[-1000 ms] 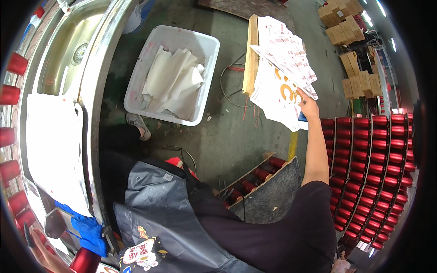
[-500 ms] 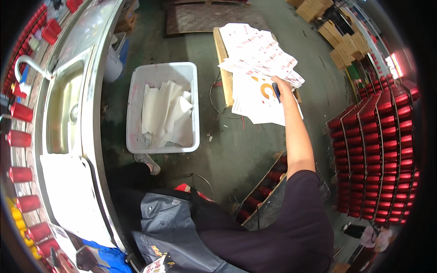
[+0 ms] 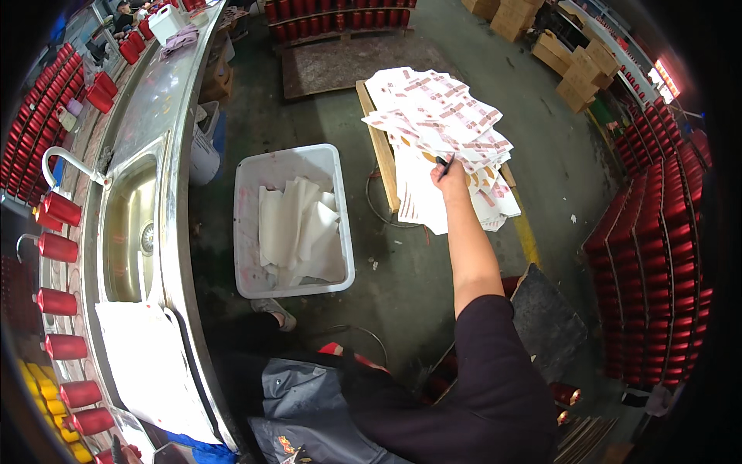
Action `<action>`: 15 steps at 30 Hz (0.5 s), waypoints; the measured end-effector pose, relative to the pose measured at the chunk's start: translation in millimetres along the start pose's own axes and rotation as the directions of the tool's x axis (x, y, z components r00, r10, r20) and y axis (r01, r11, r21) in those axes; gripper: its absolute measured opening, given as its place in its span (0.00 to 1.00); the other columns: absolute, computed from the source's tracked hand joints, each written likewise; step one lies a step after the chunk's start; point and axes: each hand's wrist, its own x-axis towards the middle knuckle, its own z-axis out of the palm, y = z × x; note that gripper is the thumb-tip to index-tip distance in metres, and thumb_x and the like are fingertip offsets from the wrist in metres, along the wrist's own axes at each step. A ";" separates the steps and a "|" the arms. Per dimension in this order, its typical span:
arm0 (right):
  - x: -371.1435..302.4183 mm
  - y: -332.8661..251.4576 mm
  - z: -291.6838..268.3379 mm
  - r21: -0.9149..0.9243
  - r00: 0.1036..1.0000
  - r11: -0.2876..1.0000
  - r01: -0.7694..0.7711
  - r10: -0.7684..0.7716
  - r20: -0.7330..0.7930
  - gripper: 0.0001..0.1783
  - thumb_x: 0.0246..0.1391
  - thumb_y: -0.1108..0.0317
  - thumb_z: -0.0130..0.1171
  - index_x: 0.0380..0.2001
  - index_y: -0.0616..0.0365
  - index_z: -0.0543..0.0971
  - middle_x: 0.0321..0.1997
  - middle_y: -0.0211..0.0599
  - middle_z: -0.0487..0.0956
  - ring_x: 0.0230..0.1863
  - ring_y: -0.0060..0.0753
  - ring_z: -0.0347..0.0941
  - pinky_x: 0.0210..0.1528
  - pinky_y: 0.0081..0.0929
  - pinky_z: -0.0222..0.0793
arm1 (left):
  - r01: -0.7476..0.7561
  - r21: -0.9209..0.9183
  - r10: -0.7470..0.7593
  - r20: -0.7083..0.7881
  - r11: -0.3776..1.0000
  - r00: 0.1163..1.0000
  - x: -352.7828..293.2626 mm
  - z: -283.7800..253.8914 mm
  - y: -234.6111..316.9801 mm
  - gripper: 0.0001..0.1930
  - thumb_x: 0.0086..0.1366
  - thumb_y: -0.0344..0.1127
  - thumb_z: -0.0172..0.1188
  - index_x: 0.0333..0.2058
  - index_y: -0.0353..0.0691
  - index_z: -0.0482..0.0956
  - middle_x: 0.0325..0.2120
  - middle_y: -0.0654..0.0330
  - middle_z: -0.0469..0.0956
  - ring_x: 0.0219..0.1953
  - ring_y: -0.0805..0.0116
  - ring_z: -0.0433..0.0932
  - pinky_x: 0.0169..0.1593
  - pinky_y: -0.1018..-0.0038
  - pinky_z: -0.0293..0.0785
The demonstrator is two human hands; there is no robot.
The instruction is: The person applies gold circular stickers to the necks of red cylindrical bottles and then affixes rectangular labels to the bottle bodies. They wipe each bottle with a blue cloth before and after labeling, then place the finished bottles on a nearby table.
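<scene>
My right hand [image 3: 451,176] reaches over a low wooden pallet and is closed around a slim dark pen-like tool [image 3: 444,168]. Whether it is a pen or a small cutter, I cannot tell. Beneath the hand lies a loose, fanned stack of white printed sheets [image 3: 440,108] with brownish-red patterns and orange shapes. My fingers are close over the stack's near part; contact with the paper is unclear. Part of the wooden pallet [image 3: 379,155] shows along the stack's left side. My left hand is out of sight.
A whitish plastic bin [image 3: 349,232] with crumpled pale sheets [image 3: 297,232] stands on the floor to the left. Beyond it runs a steel counter with a sink [image 3: 131,232] and red canisters [image 3: 58,247]. Stacked red canisters [image 3: 649,263] rise at the right; cardboard boxes [image 3: 583,77] lie farther back.
The view has shifted, so the bin and counter appear lower and farther right. My right hand has moved left over the sheets, still holding the dark tool; more patterned sheets now cover the near part.
</scene>
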 end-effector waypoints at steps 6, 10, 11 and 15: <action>19.5 17.2 48.0 0.026 0.997 0.998 -0.058 0.059 -0.059 0.11 0.66 0.62 0.43 0.29 0.49 0.70 0.17 0.30 0.64 0.11 0.26 0.56 0.14 0.24 0.50 | 0.300 -0.379 -0.264 0.145 0.875 0.953 -3.8 -10.3 -17.1 0.21 0.67 0.29 0.61 0.57 0.26 0.74 0.47 0.49 0.81 0.49 0.61 0.77 0.54 0.69 0.75; 32.5 23.2 68.7 -0.001 0.998 0.998 -0.060 0.060 -0.022 0.13 0.66 0.61 0.44 0.28 0.53 0.70 0.15 0.29 0.63 0.11 0.26 0.57 0.14 0.23 0.51 | 0.294 -0.220 -0.239 0.247 0.930 0.939 4.3 -15.2 -26.9 0.30 0.69 0.28 0.57 0.67 0.28 0.61 0.56 0.52 0.75 0.60 0.63 0.67 0.65 0.68 0.64; 34.4 21.0 73.6 -0.035 0.990 0.990 -0.137 0.136 -0.042 0.16 0.65 0.57 0.49 0.26 0.54 0.72 0.14 0.27 0.63 0.12 0.24 0.58 0.14 0.22 0.52 | 0.263 -0.193 -0.221 0.217 0.945 0.951 6.5 -13.8 -22.6 0.28 0.68 0.29 0.58 0.65 0.28 0.64 0.54 0.52 0.76 0.57 0.63 0.69 0.62 0.68 0.67; 24.9 13.7 88.2 -0.421 0.901 0.823 -0.381 0.432 0.030 0.20 0.58 0.52 0.62 0.37 0.60 0.83 0.10 0.24 0.60 0.08 0.22 0.54 0.14 0.22 0.57 | 0.142 -0.078 -0.133 0.112 0.987 0.985 7.8 0.1 22.6 0.21 0.66 0.31 0.61 0.56 0.29 0.76 0.43 0.52 0.82 0.44 0.65 0.77 0.48 0.71 0.75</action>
